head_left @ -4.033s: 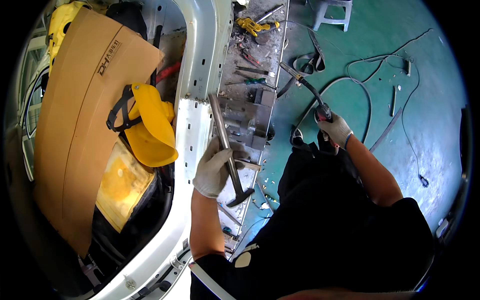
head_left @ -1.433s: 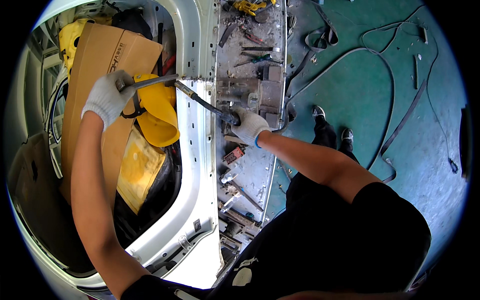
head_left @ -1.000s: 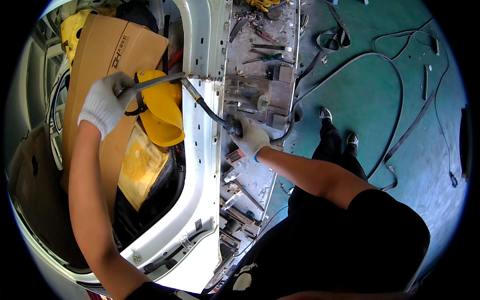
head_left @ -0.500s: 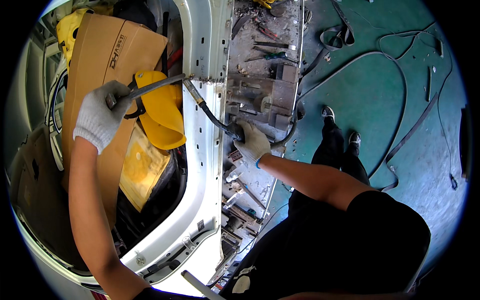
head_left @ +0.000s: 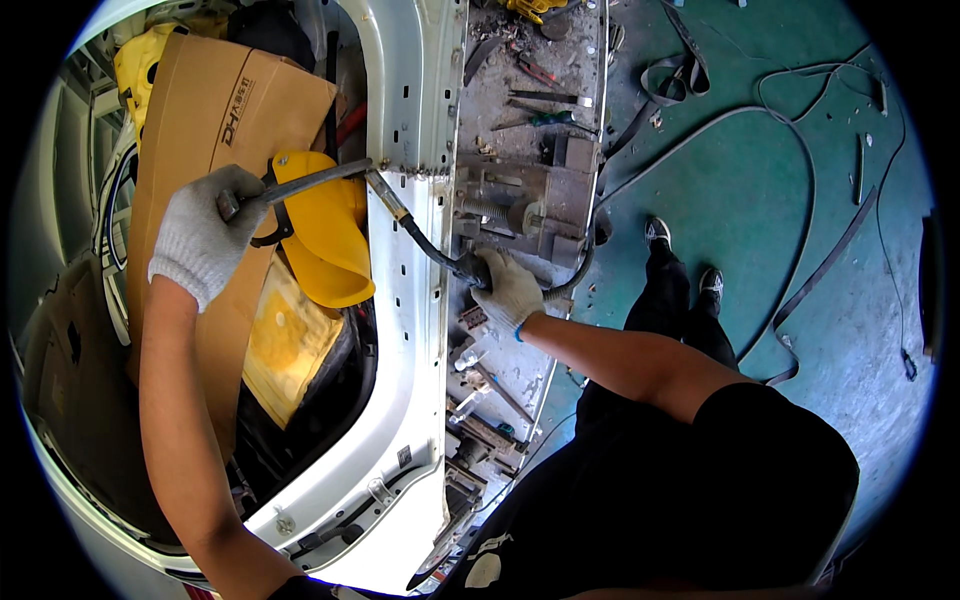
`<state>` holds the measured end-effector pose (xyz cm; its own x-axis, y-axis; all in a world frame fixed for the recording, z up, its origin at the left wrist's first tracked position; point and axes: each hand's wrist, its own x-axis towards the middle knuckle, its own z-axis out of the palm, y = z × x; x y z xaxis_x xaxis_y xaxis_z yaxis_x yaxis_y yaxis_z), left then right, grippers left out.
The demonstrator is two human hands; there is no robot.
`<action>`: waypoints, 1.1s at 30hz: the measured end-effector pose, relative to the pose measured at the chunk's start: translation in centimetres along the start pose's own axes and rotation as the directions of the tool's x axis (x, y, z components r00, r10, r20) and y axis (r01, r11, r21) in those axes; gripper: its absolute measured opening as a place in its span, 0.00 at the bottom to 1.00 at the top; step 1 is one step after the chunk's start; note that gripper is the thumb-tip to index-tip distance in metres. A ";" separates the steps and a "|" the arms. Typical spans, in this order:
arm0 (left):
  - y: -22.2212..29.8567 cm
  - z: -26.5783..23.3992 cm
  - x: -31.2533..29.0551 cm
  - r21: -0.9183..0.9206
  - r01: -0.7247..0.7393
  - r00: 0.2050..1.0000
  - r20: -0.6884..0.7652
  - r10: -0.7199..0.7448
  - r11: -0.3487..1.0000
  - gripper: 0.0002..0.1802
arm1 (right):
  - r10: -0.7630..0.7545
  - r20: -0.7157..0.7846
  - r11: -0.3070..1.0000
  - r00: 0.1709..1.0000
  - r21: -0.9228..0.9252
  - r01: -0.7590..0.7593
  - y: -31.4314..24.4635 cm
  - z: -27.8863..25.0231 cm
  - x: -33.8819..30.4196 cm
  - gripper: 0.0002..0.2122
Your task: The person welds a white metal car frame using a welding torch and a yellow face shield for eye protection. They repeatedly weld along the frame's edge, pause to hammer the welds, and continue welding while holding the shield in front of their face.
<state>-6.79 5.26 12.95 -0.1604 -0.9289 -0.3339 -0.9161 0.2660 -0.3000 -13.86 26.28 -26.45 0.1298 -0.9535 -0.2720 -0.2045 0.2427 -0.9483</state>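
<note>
My left hand (head_left: pixel 205 235), in a white knit glove, is closed round a flat grey metal bar (head_left: pixel 305 182). The bar's far end reaches the inner edge of the white car body frame (head_left: pixel 405 300), beside a rough seam (head_left: pixel 425 172). In my right hand (head_left: pixel 510 292), also gloved, is the black handle of a welding torch (head_left: pixel 428 240). Its bent neck crosses the frame, and the brass-coloured nozzle end lies close under the bar's tip. Whether nozzle, bar and metal touch, I cannot tell. No arc or sparks show.
Inside the opening lie a cardboard box (head_left: pixel 190 130), a yellow curved shell with a black strap (head_left: pixel 330 240) and a stained yellow pad (head_left: pixel 290 345). A cluttered metal ledge (head_left: pixel 500 215) carries a screwdriver (head_left: pixel 550 119) and clamps. A hose (head_left: pixel 810 190) and straps wind over the green floor.
The view has shifted slightly, so the scene sits a little lower. A grey rod at the bottom edge has left the picture. Both hands keep their holds, bar and torch nearly unmoved.
</note>
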 end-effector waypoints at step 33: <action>0.9 -1.5 -2.1 0.015 0.107 0.993 0.049 -0.107 0.994 0.05 | 0.130 0.193 0.977 0.972 0.139 -0.159 -1.7 2.0 -1.7 0.16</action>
<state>-7.79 7.04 14.72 -0.0430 -0.9384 -0.3428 -0.9223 0.1692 -0.3474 -11.79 27.84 -24.73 0.2870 -0.8611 -0.4197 -0.0854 0.4134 -0.9065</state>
